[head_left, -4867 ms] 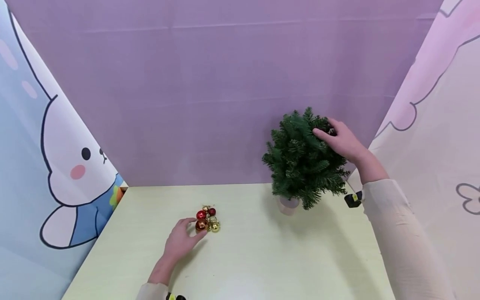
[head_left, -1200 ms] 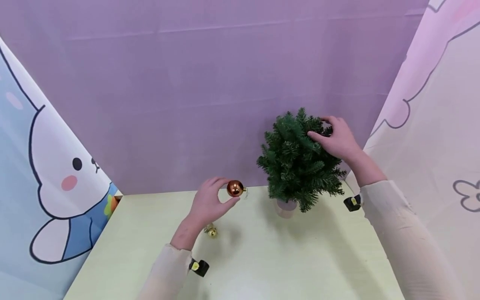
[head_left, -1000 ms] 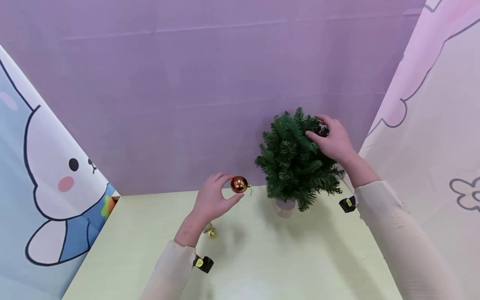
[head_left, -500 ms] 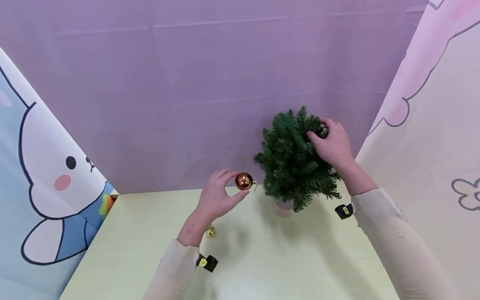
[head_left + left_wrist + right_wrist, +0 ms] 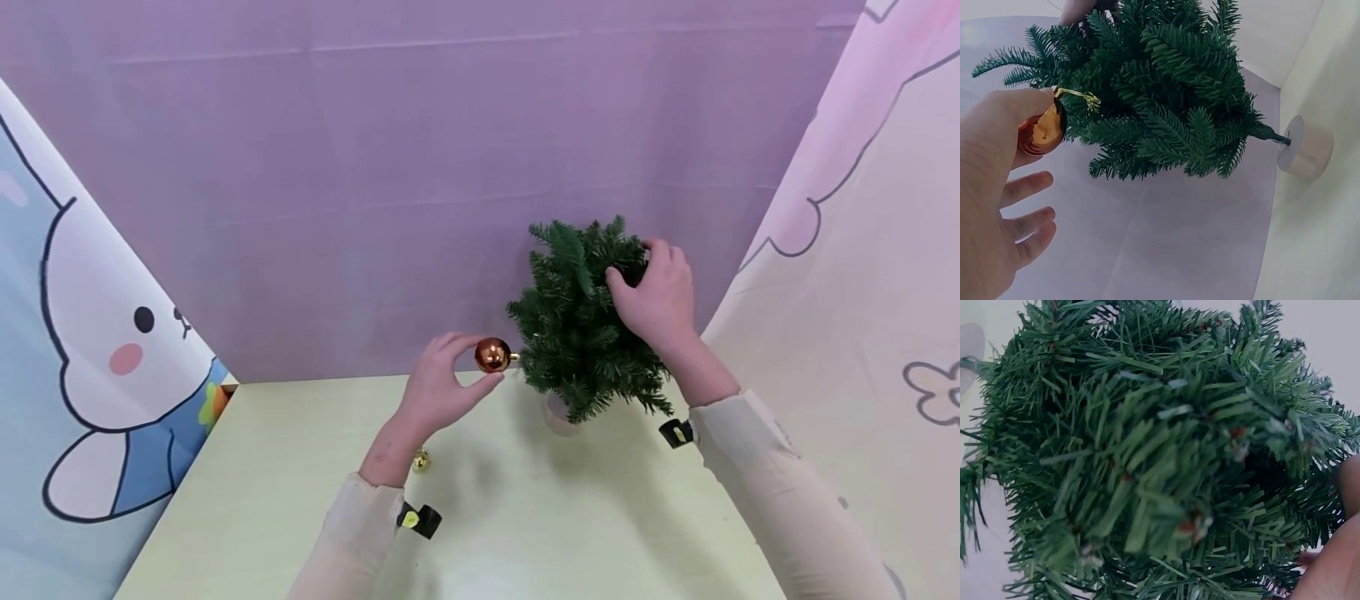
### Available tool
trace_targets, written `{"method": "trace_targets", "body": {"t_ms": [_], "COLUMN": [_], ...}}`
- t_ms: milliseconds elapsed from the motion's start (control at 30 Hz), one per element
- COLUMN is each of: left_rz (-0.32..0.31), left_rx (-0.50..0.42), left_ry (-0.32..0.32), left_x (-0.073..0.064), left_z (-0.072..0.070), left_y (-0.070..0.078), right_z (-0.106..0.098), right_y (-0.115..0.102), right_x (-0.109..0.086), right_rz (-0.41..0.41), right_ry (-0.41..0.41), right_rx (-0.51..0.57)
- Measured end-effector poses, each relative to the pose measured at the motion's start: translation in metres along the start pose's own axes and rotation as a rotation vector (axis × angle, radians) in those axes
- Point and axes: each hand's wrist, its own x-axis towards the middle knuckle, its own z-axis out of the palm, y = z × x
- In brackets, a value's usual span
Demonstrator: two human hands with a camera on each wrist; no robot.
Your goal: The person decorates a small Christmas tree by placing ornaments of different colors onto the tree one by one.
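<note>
My left hand (image 5: 435, 392) pinches a shiny copper Christmas bauble (image 5: 492, 355) between thumb and fingers, just left of a small artificial Christmas tree (image 5: 577, 333). A gold string loop (image 5: 1088, 99) hangs from the bauble's cap, close against the needles in the left wrist view. My right hand (image 5: 658, 296) grips the upper right of the tree, its fingertips hidden among the branches. The tree stands on a pale round base (image 5: 1310, 150), leaning a little. Green needles fill the right wrist view, with part of the right hand (image 5: 1335, 556) at its lower right edge.
A gold bauble (image 5: 422, 461) lies on the pale tabletop (image 5: 300, 450), beside my left wrist, which may hide other baubles. A purple backdrop (image 5: 375, 208) rises behind the table, with printed cloth panels at both sides.
My left hand has picked the copper bauble out of the cluster and carried it up and right to the tree. My right hand keeps its hold; the tree top has shifted slightly.
</note>
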Motion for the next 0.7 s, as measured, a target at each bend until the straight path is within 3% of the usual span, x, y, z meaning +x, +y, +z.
{"method": "trace_targets", "body": {"t_ms": [200, 333, 433, 533, 633, 700], "left_rz": [-0.013, -0.002, 0.008, 0.008, 0.011, 0.012], "left_rx": [-0.019, -0.026, -0.03, -0.047, -0.064, -0.076], "left_ry": [-0.024, -0.009, -0.011, -0.01, -0.008, -0.01], "left_x": [0.002, 0.004, 0.006, 0.007, 0.009, 0.01], "left_z": [-0.001, -0.004, -0.005, -0.006, -0.009, -0.011], "left_y": [0.0, -0.002, -0.004, -0.006, -0.006, -0.005], "right_z": [0.005, 0.004, 0.002, 0.005, 0.015, 0.025], "right_y": [-0.002, -0.01, -0.021, -0.037, -0.053, -0.059], "right_x": [-0.004, -0.013, -0.026, -0.043, -0.061, -0.072], "right_rz": [-0.02, -0.111, -0.314, -0.636, -0.925, -1.017], "right_ry": [0.03, 0.161, 0.362, 0.515, 0.478, 0.407], "right_rx": [-0.038, -0.072, -0.025, 0.089, 0.179, 0.195]}}
